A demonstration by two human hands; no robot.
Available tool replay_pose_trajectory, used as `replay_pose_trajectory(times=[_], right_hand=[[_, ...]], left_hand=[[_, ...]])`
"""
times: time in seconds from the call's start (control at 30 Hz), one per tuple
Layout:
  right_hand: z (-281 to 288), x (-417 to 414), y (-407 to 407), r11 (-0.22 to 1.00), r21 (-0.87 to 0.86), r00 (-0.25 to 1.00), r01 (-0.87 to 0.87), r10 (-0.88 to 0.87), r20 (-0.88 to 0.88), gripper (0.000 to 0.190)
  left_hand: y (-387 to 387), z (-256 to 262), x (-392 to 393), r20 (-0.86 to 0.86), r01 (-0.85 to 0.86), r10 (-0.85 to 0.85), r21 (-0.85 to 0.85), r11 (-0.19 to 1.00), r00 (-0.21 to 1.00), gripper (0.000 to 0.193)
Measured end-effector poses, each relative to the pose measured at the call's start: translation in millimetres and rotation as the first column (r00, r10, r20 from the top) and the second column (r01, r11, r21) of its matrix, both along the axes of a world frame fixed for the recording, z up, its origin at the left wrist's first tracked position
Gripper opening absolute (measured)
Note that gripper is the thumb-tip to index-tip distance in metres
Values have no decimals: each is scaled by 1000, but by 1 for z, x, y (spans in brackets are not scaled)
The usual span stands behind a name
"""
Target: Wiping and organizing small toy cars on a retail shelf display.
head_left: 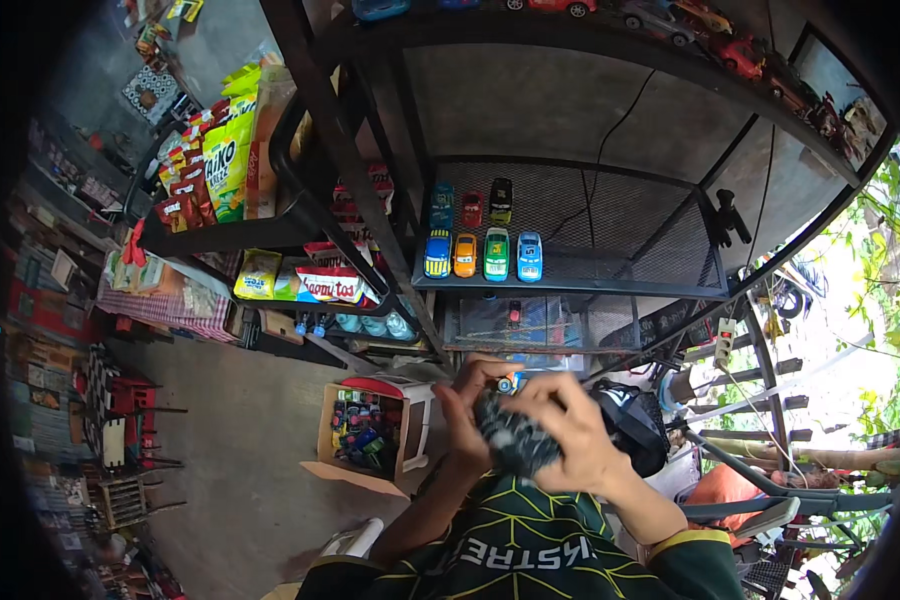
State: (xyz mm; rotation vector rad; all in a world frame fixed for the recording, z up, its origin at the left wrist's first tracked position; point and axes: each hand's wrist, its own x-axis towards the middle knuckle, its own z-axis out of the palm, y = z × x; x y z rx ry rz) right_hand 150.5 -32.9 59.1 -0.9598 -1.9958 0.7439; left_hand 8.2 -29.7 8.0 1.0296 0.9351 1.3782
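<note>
Close to my chest, my left hand (466,412) grips a small toy car (507,384), of which only one end and a wheel show between the fingers. My right hand (577,431) is closed on a dark, mottled cloth (521,442), blurred, against the toy car. Ahead of both hands, a black mesh shelf (615,285) bears several toy cars in two rows at its left end, among them a blue and yellow one (438,253), an orange one (465,255), a green and white one (496,253) and a light blue one (529,256).
An open cardboard box (328,439) full of toy cars rests on a chair to the left. Snack packets (229,161) fill a rack at the left. More toy cars line the upper shelf (540,30). A black bag (634,427) and a power strip (724,343) are at the right.
</note>
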Motion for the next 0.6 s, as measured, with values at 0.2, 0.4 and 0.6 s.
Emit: replay_pose_trajectory(times=[0.2, 0.4, 0.6], right_hand=[[-2, 5, 14, 993, 31, 992, 118, -116, -46, 45], [-9, 5, 11, 999, 18, 998, 41, -40, -52, 51], [-16, -14, -13, 997, 61, 992, 38, -30, -122, 41]], left_hand=[[-1, 6, 2, -69, 32, -24, 113, 993, 997, 92], [-1, 7, 2, -60, 44, -39, 81, 996, 997, 94], [5, 12, -2, 499, 161, -45, -191, 968, 866, 84]])
